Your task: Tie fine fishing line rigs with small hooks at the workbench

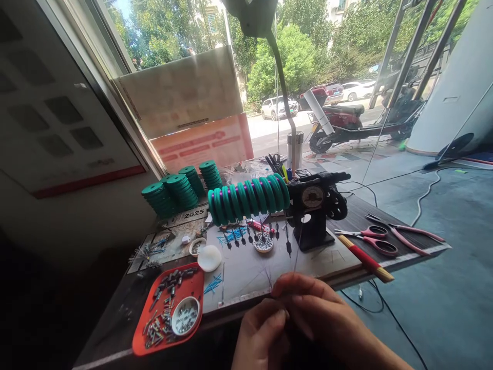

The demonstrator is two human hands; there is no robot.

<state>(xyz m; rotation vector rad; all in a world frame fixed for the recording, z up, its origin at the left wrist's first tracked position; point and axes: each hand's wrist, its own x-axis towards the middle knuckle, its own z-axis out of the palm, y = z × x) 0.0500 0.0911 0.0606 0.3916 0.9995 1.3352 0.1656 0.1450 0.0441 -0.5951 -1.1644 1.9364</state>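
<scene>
- Pinching narrowly, the right hand's (pixel 316 300) fingers hold a thin line (pixel 296 259); whether the left hand's (pixel 264 331) fingers grip anything, I cannot tell.
- The line rises from the near side, right of the red tray (pixel 139 345); it looks light, limp, maybe slippery, best taken between thumb and fingertip.
- Farther off, green spools (pixel 248 198) look stiff, best held by their rims.
</scene>
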